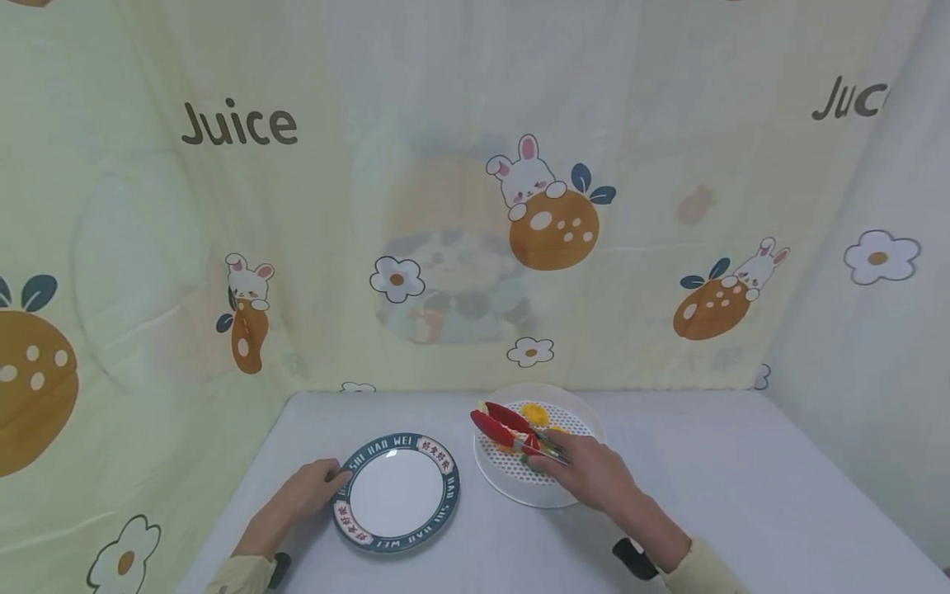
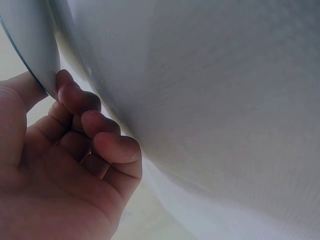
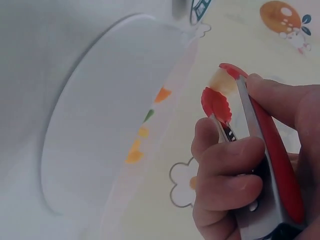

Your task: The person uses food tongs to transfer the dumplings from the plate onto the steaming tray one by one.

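My left hand [image 1: 310, 483] grips the left rim of a plate [image 1: 396, 492], white with a dark teal lettered border. In the left wrist view its fingers curl under the plate's edge and the thumb lies over it. My right hand [image 1: 590, 470] holds red-tipped metal tongs [image 3: 272, 155] above a round white perforated basket [image 1: 512, 472]. Between the tong tips sits a pale, cream-coloured piece [image 3: 221, 82], its kind unclear. Inside the basket lie yellow pieces [image 1: 534, 413]; orange and green ones [image 3: 149, 115] show through its side in the right wrist view.
A white-covered table [image 1: 712, 487] bears the plate and, to its right, the basket near the back edge. Behind it and at the sides hangs a pale curtain [image 1: 334, 247] printed with rabbits, oranges and flowers. A black strap [image 1: 634, 558] is on the right wrist.
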Motion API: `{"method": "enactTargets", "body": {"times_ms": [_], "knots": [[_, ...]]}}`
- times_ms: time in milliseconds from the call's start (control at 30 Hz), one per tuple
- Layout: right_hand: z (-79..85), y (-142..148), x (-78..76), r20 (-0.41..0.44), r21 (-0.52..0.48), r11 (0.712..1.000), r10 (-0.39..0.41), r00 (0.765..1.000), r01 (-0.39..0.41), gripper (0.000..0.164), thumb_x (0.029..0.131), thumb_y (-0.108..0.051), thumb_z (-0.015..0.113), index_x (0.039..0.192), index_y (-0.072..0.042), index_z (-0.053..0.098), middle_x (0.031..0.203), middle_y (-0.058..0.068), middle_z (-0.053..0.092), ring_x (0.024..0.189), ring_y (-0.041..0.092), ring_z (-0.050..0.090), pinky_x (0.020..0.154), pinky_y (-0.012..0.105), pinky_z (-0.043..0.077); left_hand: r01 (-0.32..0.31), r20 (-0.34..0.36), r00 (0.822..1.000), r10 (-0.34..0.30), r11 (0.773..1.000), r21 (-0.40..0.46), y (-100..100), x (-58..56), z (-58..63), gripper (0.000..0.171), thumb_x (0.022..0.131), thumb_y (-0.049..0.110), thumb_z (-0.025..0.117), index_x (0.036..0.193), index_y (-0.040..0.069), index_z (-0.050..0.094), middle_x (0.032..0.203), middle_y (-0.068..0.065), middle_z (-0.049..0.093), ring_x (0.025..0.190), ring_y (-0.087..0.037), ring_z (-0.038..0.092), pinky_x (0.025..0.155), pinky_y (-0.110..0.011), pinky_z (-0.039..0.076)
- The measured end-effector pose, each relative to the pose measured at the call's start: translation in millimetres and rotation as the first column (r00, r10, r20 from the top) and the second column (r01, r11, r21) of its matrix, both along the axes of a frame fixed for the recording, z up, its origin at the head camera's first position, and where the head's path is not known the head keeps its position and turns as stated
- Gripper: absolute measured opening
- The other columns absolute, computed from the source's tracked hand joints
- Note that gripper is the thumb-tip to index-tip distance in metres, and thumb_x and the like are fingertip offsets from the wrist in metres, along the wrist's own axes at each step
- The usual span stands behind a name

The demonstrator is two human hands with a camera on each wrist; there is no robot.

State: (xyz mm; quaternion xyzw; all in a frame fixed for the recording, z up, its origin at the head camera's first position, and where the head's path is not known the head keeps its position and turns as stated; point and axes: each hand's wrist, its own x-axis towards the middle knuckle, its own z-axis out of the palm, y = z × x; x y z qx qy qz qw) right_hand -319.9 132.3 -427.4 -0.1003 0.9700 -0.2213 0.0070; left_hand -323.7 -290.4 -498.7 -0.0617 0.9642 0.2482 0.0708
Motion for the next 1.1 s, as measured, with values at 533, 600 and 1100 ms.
{"method": "enactTargets", "body": {"times_ms": [533,600,1100], "knots": [[7.9,16,-43.7,0.0,0.154,0.988,0.021,1.0,-0.02,0.052,0.089,-0.042,0.074,0.121,-0.002,0.067,0.097,0.008,0.071,0.077,0.02,0.056,0.065,0.032,0.047,-0.004,0.006,1.0,0.004,1.0,0.0,1,3.3,2.5,0.023,0.102,0.029,0.057,0.092,0.009,0.061,0.077,-0.004,0.057,0.074,-0.017,0.052,0.068,-0.034,0.048],[9.9,14,-48.0,0.012,0.171,0.985,0.021,1.0,-0.022,0.047,0.089,-0.04,0.075,0.116,-0.002,0.069,0.088,0.006,0.069,0.074,0.02,0.055,0.063,0.032,0.045,-0.007,0.009,1.0,0.007,1.0,0.001,1,3.1,2.1,0.024,0.102,0.029,0.057,0.092,0.009,0.061,0.077,-0.004,0.058,0.074,-0.017,0.053,0.069,-0.034,0.048],[24.7,-7,-54.8,0.089,0.248,0.969,-0.035,0.995,0.012,0.04,0.088,-0.04,0.076,0.101,-0.003,0.068,0.079,0.006,0.062,0.071,0.02,0.055,0.062,0.028,0.042,-0.002,0.002,1.0,0.002,1.0,0.018,1,2.3,2.2,0.022,0.102,0.028,0.057,0.095,0.008,0.062,0.078,-0.004,0.057,0.075,-0.017,0.053,0.069,-0.034,0.049]]}}
